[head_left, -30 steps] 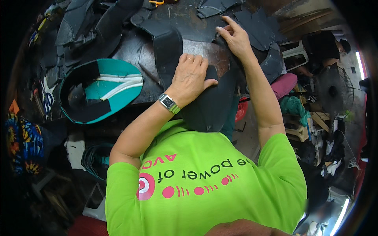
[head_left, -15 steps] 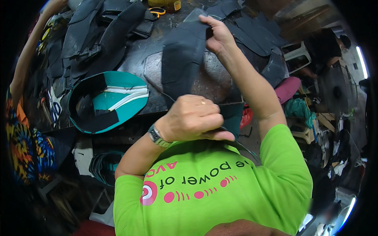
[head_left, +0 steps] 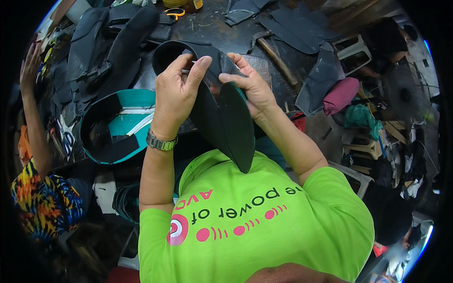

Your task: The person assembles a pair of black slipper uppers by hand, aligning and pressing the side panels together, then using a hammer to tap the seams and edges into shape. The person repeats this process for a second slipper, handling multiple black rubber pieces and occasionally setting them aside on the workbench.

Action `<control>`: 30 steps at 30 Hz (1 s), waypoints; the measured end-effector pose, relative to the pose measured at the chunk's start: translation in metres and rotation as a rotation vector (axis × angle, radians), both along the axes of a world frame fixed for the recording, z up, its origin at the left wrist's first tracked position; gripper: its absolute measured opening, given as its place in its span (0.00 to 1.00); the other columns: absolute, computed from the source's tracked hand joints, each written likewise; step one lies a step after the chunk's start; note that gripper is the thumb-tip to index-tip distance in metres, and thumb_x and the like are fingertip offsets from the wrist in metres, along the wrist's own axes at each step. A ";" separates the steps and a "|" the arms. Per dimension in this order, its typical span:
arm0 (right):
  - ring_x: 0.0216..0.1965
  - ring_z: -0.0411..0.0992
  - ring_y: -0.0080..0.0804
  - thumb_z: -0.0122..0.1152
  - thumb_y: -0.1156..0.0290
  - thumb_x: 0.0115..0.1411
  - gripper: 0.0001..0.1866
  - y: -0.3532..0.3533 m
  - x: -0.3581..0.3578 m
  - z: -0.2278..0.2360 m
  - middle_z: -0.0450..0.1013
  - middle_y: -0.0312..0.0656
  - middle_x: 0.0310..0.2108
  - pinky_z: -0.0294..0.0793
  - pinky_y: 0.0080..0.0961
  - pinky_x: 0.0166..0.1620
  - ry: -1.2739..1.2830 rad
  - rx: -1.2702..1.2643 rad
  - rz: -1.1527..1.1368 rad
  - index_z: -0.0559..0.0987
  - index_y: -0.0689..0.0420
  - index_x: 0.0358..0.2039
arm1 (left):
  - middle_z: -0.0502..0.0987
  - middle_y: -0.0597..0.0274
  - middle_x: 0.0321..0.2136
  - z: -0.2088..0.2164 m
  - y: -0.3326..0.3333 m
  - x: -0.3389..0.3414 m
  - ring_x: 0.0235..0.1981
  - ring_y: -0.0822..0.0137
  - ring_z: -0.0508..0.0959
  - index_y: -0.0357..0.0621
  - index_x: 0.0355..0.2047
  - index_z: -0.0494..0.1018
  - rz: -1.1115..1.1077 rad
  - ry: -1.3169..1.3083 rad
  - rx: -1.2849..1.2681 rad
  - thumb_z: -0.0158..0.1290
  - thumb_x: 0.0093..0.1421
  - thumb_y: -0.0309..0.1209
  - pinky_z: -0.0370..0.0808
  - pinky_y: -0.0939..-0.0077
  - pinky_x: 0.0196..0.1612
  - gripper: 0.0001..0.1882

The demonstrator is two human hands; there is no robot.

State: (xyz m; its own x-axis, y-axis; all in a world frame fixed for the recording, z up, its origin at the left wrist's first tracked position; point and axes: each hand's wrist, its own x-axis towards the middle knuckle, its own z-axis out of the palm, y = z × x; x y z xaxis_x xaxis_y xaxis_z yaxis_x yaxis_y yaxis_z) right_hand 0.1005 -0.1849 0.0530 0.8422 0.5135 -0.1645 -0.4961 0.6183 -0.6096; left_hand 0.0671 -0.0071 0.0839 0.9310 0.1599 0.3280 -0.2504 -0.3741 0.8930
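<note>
My left hand (head_left: 177, 87) pinches the top edge of a black folded panel (head_left: 226, 125) with a teal edge, thumb and fingers closed on it. My right hand (head_left: 252, 87) grips the same panel on its other side, thumb on the upper edge. The panel hangs between both hands, its pointed lower end over my shirt, and its upper part curls into a loop behind my left hand. Left of it on the table lies a teal and black oval shell (head_left: 89, 137) with white strips inside.
A hammer (head_left: 278, 61) lies beyond my right hand on the dark table. Black cut pieces (head_left: 101, 45) pile up at the back left, more (head_left: 295, 28) at the back right. Orange-handled scissors (head_left: 176, 13) lie far back. A co-worker's arm (head_left: 35, 104) reaches in at the left.
The black panel has come down and nearer, and is now folded. My left hand has risen to its top edge; my right hand has drawn back toward me. The hammer has come into view.
</note>
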 end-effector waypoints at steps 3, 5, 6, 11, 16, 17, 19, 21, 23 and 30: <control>0.40 0.79 0.31 0.66 0.82 0.58 0.23 0.005 -0.008 -0.003 0.77 0.40 0.42 0.84 0.37 0.44 -0.140 -0.079 0.008 0.68 0.53 0.51 | 0.72 0.69 0.24 0.001 0.010 0.000 0.27 0.83 0.67 0.34 0.34 0.74 -0.101 0.125 -0.080 0.55 0.68 0.34 0.65 0.83 0.27 0.13; 0.39 0.79 0.30 0.65 0.80 0.60 0.18 0.002 -0.010 -0.008 0.77 0.40 0.40 0.84 0.37 0.42 -0.050 -0.016 0.010 0.70 0.54 0.48 | 0.74 0.71 0.28 -0.001 0.008 -0.002 0.29 0.84 0.68 0.34 0.36 0.74 -0.142 0.075 -0.310 0.53 0.69 0.32 0.65 0.85 0.29 0.11; 0.39 0.79 0.30 0.64 0.79 0.61 0.15 -0.001 -0.011 -0.011 0.77 0.39 0.39 0.84 0.37 0.41 -0.030 0.049 0.026 0.71 0.55 0.46 | 0.74 0.72 0.29 -0.002 0.006 -0.004 0.30 0.84 0.68 0.34 0.37 0.74 -0.141 0.075 -0.420 0.52 0.70 0.31 0.66 0.86 0.30 0.10; 0.38 0.79 0.30 0.61 0.74 0.65 0.09 -0.009 -0.018 -0.009 0.76 0.40 0.35 0.84 0.37 0.39 0.145 -0.130 0.145 0.73 0.56 0.44 | 0.74 0.73 0.32 -0.008 0.002 -0.012 0.32 0.85 0.69 0.34 0.42 0.73 -0.149 0.021 -0.484 0.51 0.71 0.28 0.68 0.90 0.33 0.08; 0.35 0.76 0.27 0.66 0.64 0.63 0.16 -0.014 -0.038 0.040 0.75 0.38 0.38 0.78 0.27 0.42 -0.630 -0.480 -0.401 0.74 0.59 0.45 | 0.74 0.72 0.33 -0.012 0.012 -0.013 0.32 0.85 0.70 0.34 0.45 0.72 -0.126 -0.021 -0.382 0.50 0.71 0.29 0.68 0.90 0.33 0.09; 0.32 0.76 0.27 0.69 0.64 0.61 0.19 -0.022 -0.051 0.053 0.75 0.39 0.34 0.76 0.26 0.37 -0.870 -0.559 -0.204 0.73 0.59 0.47 | 0.74 0.71 0.33 -0.013 0.012 -0.012 0.32 0.85 0.70 0.34 0.46 0.71 -0.117 -0.013 -0.377 0.50 0.71 0.29 0.68 0.90 0.33 0.09; 0.27 0.76 0.36 0.76 0.62 0.54 0.28 -0.030 -0.071 0.069 0.74 0.44 0.28 0.76 0.28 0.34 -1.144 -0.843 0.073 0.74 0.60 0.49 | 0.75 0.71 0.33 -0.012 0.010 -0.010 0.32 0.85 0.70 0.34 0.46 0.71 -0.105 0.006 -0.362 0.50 0.71 0.29 0.68 0.89 0.33 0.09; 0.29 0.77 0.48 0.73 0.68 0.53 0.23 -0.033 -0.074 0.072 0.76 0.47 0.31 0.77 0.35 0.36 -1.267 -1.068 0.092 0.76 0.58 0.48 | 0.76 0.70 0.34 -0.007 0.011 -0.009 0.32 0.84 0.70 0.34 0.47 0.71 -0.190 0.004 -0.390 0.51 0.70 0.29 0.70 0.87 0.33 0.10; 0.32 0.77 0.49 0.71 0.73 0.53 0.19 -0.035 -0.071 0.066 0.77 0.46 0.33 0.78 0.36 0.37 -1.325 -1.069 0.102 0.78 0.56 0.46 | 0.78 0.69 0.35 0.001 0.016 -0.011 0.32 0.83 0.72 0.34 0.48 0.71 -0.259 0.121 -0.396 0.53 0.69 0.29 0.71 0.86 0.35 0.12; 0.36 0.78 0.24 0.69 0.80 0.55 0.15 -0.041 -0.055 0.042 0.81 0.42 0.37 0.76 0.23 0.40 -0.906 -0.847 0.110 0.81 0.62 0.44 | 0.80 0.66 0.39 0.020 0.037 -0.016 0.39 0.78 0.77 0.32 0.49 0.73 -0.466 0.476 -0.396 0.58 0.65 0.30 0.74 0.84 0.44 0.16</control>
